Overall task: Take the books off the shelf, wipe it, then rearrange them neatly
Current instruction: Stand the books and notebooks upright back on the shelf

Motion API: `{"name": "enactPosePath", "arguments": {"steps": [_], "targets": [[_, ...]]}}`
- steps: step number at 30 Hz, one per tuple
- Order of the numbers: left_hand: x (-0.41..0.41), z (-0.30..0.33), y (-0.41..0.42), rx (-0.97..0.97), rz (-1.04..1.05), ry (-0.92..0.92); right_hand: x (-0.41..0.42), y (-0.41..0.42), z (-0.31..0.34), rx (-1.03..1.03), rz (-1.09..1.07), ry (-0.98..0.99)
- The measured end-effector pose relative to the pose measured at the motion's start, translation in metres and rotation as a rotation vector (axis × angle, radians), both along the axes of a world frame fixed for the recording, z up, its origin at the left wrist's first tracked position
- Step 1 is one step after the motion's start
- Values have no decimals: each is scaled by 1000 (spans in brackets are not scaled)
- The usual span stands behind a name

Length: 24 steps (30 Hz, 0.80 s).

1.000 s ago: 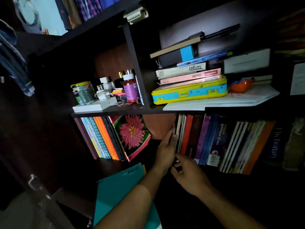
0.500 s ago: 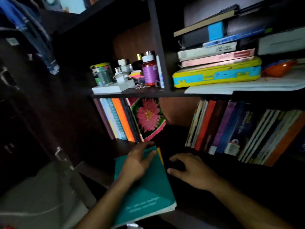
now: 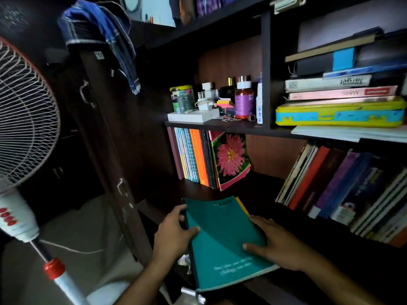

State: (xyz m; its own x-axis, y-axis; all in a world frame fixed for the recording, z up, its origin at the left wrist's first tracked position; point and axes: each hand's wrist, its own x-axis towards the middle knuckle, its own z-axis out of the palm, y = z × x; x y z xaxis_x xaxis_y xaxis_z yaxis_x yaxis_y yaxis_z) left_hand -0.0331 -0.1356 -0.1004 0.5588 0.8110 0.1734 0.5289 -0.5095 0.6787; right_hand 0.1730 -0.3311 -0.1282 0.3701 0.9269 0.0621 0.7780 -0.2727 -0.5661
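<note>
Item: teal book (image 3: 222, 243), topmost of a flat stack at the lower shelf (image 3: 259, 190) front edge. Left hand (image 3: 174, 234) grips its spine; right hand (image 3: 273, 241) rests flat, fingers straight. Handling: support underneath, lift level; yellow book (image 3: 241, 204) beneath may slide.

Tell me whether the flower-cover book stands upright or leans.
Leaning. The flower-cover book tilts left against the upright notebooks, its bottom edge kicked out to the right.
</note>
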Motion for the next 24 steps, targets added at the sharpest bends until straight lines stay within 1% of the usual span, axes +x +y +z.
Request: {"name": "enactPosePath", "arguments": {"steps": [3, 5, 7, 8, 10, 12, 14, 15, 17, 20, 22, 23, 24], "targets": [[3, -1, -5, -321, -60, -123, 6, -1, -2, 38, -48, 69], [3, -2, -6, -523, -61, -206, 12, -3, -6, 40, -51, 118], [2, 5, -4, -651, -115, -226, 14, -5, -6, 58, -43, 175], [1, 9, -2, -668, -159, -205, 12, -5, -4, 64, -29, 190], [-5, 18, -2, -654, -247, -194, 8, -4, -1, 5, -7, 171], [-9, 21, -1, -672, -357, -214, 3, 0, 1, -135, 6, 65], [-11, 13, 1, -669, -421, -240, 3, 8, -2, -185, 40, -77], [-11, 8, 3, -654, -421, -276, 2, 11, -3, -208, 47, -119], [-9, 0, 9, -587, -358, -389, 1, 18, -5, -228, 14, -120], [-7, 3, 28, -391, -230, -626, 3, 34, -2, -108, -113, -76], [-3, 9, 47, -216, -129, -687, 9, 54, 7, 0, -196, 26], [2, 13, 58, -156, -82, -701, 14, 71, 12, 47, -219, 70], [9, 17, 65, -146, -40, -723, 19, 88, 17, 84, -236, 105]]}}
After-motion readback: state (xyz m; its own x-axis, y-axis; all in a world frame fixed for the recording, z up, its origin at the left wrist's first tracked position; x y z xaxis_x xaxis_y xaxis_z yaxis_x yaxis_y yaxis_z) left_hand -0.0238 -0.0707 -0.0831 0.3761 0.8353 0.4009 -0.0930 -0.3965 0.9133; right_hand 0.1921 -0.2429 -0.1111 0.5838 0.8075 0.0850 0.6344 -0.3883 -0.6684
